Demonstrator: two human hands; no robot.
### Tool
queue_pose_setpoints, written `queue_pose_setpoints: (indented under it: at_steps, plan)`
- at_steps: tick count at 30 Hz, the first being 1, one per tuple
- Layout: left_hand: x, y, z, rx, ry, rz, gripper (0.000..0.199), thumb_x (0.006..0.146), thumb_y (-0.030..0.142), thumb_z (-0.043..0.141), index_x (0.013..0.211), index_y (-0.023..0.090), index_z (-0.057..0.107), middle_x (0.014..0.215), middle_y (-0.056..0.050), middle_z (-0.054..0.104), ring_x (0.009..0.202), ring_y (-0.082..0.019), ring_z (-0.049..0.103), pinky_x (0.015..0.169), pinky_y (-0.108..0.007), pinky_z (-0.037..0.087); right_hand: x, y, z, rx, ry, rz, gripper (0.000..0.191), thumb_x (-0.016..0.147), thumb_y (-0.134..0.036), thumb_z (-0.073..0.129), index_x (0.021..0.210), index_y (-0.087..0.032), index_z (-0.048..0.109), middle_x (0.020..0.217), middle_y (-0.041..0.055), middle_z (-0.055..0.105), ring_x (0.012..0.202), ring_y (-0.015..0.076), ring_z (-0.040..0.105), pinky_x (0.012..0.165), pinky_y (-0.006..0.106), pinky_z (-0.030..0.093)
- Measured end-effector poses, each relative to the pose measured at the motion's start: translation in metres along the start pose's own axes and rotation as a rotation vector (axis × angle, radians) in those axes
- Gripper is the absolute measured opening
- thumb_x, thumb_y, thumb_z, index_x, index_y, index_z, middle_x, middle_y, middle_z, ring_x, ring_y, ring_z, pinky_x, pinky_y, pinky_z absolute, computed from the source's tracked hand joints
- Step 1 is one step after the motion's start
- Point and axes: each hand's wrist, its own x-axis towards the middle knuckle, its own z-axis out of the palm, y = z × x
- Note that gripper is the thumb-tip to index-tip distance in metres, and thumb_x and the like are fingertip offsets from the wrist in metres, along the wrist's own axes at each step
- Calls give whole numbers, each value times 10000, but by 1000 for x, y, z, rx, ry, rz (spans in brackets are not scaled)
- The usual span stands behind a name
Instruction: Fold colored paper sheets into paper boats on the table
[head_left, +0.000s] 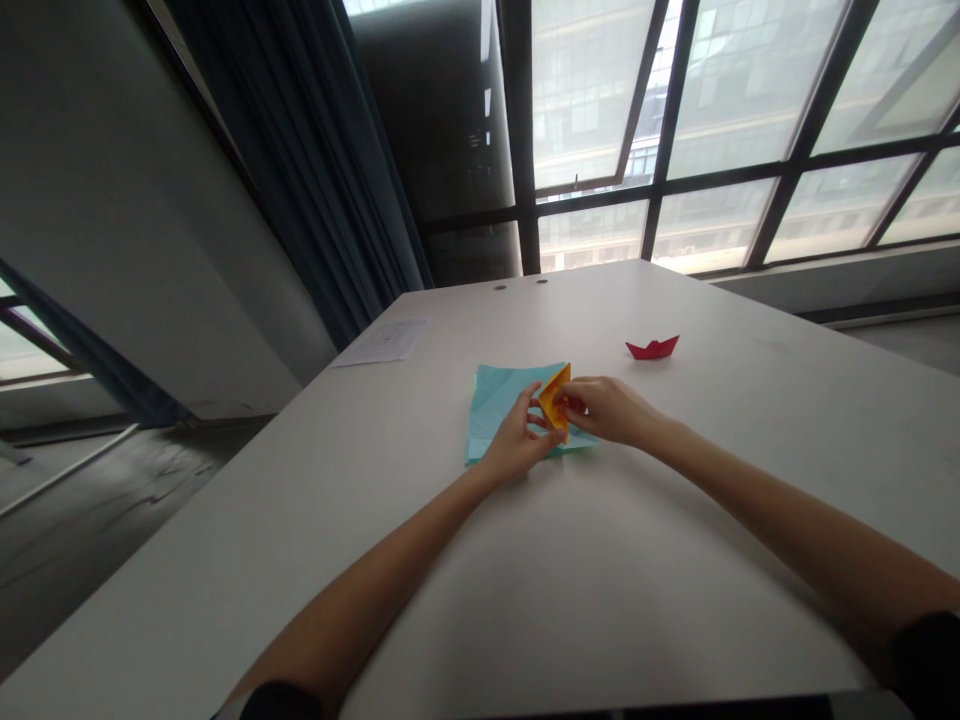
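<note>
Nearest the camera, the person's two forearms reach over the white desk (465, 600). The left hand (519, 437) steadies the folded orange paper (553, 400), its grip bent around the paper's edge, while the right hand (609, 408) has its grip pinching the paper's inner folds. Both are above light-blue paper sheets (495, 400); beyond, to the right, sits a red paper boat (652, 349).
</note>
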Motion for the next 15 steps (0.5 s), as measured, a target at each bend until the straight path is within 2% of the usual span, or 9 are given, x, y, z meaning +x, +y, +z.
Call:
queue_pose_setpoints:
  at_steps: [3, 6, 8, 12, 15]
  plan:
    - [-3, -2, 2, 86, -100, 40, 889, 638, 296, 715, 1359, 242, 199, 1205, -127, 414, 852, -154, 527, 602, -244, 457, -1, 0, 1, -21, -29, 21, 163, 762, -206, 484, 780, -177, 644, 722, 31, 649, 608, 125, 563, 585, 222, 387]
    - [-4, -4, 3, 170, -119, 83, 917, 614, 312, 730, 1362, 235, 205, 1243, -141, 393, 897, -179, 505, 623, -264, 453, 0, 1, 3, -22, -50, 34, 154, 744, -194, 487, 760, -183, 639, 747, 33, 649, 637, 126, 565, 592, 218, 376]
    - [-4, -3, 2, 204, -87, 100, 853, 642, 311, 703, 1348, 217, 234, 1222, -137, 418, 908, -180, 498, 634, -264, 447, 0, 2, 3, -19, -59, 55, 147, 725, -192, 494, 746, -185, 640, 751, 34, 649, 647, 130, 566, 585, 218, 367]
    - [-2, -1, 1, 202, -12, 88, 589, 740, 242, 579, 1272, 191, 333, 1109, -101, 501, 831, -138, 515, 612, -234, 429, 3, 2, 4, 11, -109, 132, 141, 705, -214, 502, 714, -179, 638, 676, 28, 636, 608, 132, 553, 547, 221, 348]
    - [-2, 1, 0, 174, 5, 86, 503, 743, 223, 572, 1212, 194, 391, 1011, -71, 543, 814, -128, 531, 619, -222, 429, 4, 3, 5, 35, -150, 114, 165, 708, -197, 491, 733, -177, 653, 703, 32, 650, 625, 135, 562, 568, 222, 363]
